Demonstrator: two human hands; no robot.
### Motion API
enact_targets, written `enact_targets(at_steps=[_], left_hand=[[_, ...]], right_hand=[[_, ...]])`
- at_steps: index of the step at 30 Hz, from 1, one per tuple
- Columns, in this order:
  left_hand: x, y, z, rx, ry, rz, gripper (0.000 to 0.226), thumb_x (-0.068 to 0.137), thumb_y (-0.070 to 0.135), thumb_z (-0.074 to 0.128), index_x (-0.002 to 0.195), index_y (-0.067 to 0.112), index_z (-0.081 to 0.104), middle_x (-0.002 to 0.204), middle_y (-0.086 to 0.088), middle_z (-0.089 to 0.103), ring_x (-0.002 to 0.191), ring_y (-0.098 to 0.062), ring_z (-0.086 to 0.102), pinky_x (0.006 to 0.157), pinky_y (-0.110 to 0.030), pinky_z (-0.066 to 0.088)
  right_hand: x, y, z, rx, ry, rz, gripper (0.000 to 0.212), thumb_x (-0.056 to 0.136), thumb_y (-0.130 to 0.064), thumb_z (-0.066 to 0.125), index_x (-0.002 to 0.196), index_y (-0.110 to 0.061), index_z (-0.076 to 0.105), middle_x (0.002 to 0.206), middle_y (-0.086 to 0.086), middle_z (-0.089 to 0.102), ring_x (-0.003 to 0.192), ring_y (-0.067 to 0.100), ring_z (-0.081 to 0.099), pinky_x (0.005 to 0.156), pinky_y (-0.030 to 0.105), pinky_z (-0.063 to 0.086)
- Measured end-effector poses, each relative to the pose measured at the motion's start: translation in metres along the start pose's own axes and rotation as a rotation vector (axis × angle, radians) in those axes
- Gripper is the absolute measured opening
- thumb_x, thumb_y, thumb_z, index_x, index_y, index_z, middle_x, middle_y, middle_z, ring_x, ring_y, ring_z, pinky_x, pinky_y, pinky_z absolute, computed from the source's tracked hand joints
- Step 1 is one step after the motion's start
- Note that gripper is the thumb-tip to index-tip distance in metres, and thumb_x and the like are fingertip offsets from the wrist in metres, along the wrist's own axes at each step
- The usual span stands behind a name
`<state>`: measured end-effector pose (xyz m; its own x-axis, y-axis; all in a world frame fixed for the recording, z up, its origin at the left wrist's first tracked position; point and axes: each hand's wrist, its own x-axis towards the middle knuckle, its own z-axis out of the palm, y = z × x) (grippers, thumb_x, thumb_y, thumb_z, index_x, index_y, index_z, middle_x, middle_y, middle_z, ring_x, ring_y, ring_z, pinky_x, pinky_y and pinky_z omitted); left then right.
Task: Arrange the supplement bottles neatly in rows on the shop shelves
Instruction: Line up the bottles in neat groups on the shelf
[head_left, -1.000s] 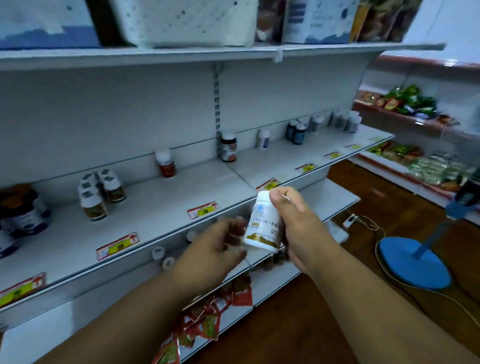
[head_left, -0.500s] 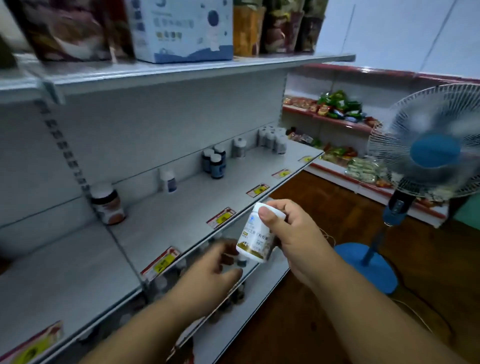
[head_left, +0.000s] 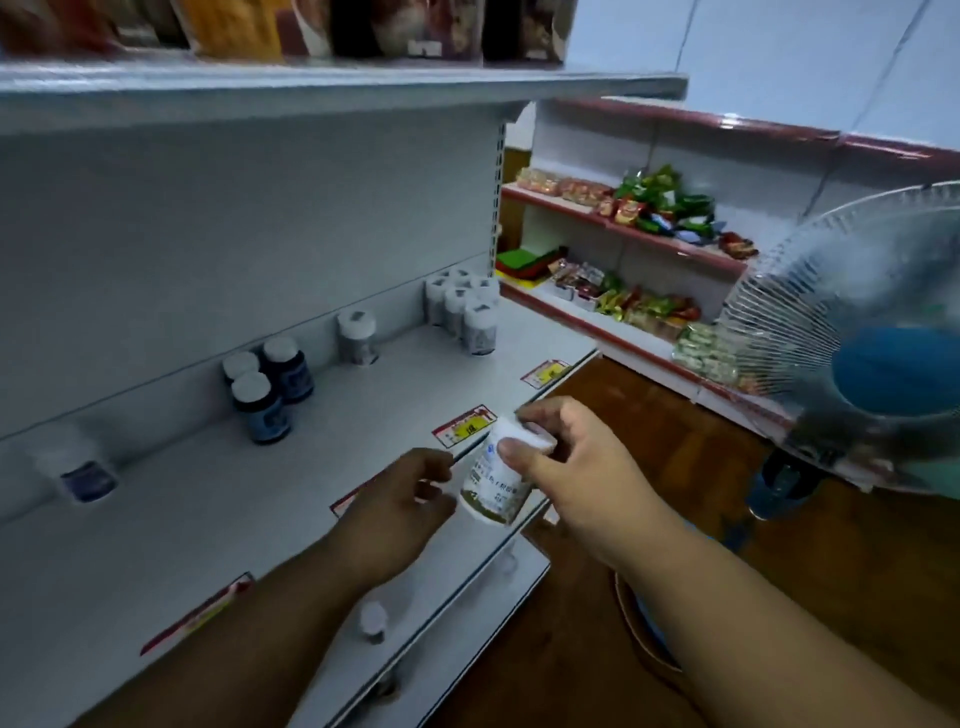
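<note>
A small shop aisle with grey metal shelving over a brown wooden floor (head_left: 587, 649). Nearest the camera, two bare forearms reach over the front edge of the middle shelf (head_left: 171, 525). The right hand (head_left: 566, 467) grasps a white supplement bottle (head_left: 496, 480) near its cap, thumb across the front and fingers curled behind, holding it tilted in the air just past the shelf edge, above the price tags (head_left: 462, 426). The left hand (head_left: 400, 506) sits just beside the bottle's lower part, fingers loosely curled toward it; whether they actually touch the bottle cannot be told. Below the hands, a small white-capped bottle (head_left: 373, 621) stands on the lower shelf.

Farther back on the middle shelf, three dark blue bottles (head_left: 267, 387) stand clustered near the back panel, with a blurred bottle (head_left: 83, 470) apart to their left. A single white bottle (head_left: 357, 336) stands beyond them, and a group of white bottles (head_left: 465, 306) fills the far end of the shelf. Packaged goods (head_left: 363, 26) line the top shelf. In the distance, red-trimmed wall shelves hold snack packets (head_left: 660, 208), and a blue-hubbed standing fan (head_left: 883, 364) blurs at the right.
</note>
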<state>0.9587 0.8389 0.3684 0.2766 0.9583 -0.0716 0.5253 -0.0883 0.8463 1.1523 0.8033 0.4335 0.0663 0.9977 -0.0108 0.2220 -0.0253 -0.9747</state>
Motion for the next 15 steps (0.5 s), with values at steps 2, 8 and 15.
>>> enact_targets(at_steps=[2, 8, 15], left_hand=[[0.027, 0.001, 0.002, -0.039, 0.083, -0.097, 0.032, 0.093, 0.022, 0.062, 0.120, 0.035, 0.051, 0.117, 0.012, 0.059, 0.103, -0.006, 0.059, 0.078, -0.022, 0.051], [0.087, -0.019, -0.008, 0.036, 0.317, -0.258, 0.043, 0.092, 0.027, 0.064, 0.132, 0.029, 0.048, 0.127, 0.008, 0.053, 0.109, -0.008, 0.053, 0.090, -0.024, 0.044], [0.170, -0.060, -0.036, 0.206, 0.412, -0.409, 0.069, 0.095, 0.035, 0.057, 0.152, 0.018, 0.023, 0.156, -0.005, 0.027, 0.141, -0.020, 0.029, 0.112, -0.024, 0.021]], right_hand=[[0.040, 0.005, -0.017, -0.015, -0.075, 0.028, 0.029, 0.084, -0.019, 0.074, 0.105, -0.027, 0.057, 0.104, -0.006, 0.065, 0.093, 0.009, 0.066, 0.066, 0.016, 0.053], [0.161, 0.002, -0.015, -0.242, -0.280, -0.082, 0.038, 0.076, -0.024, 0.081, 0.103, -0.031, 0.055, 0.107, -0.007, 0.061, 0.097, 0.012, 0.059, 0.081, 0.027, 0.052], [0.273, 0.022, 0.059, -0.529, -0.346, -0.244, 0.030, 0.079, -0.029, 0.073, 0.096, -0.030, 0.049, 0.088, -0.010, 0.052, 0.076, 0.012, 0.053, 0.054, 0.021, 0.037]])
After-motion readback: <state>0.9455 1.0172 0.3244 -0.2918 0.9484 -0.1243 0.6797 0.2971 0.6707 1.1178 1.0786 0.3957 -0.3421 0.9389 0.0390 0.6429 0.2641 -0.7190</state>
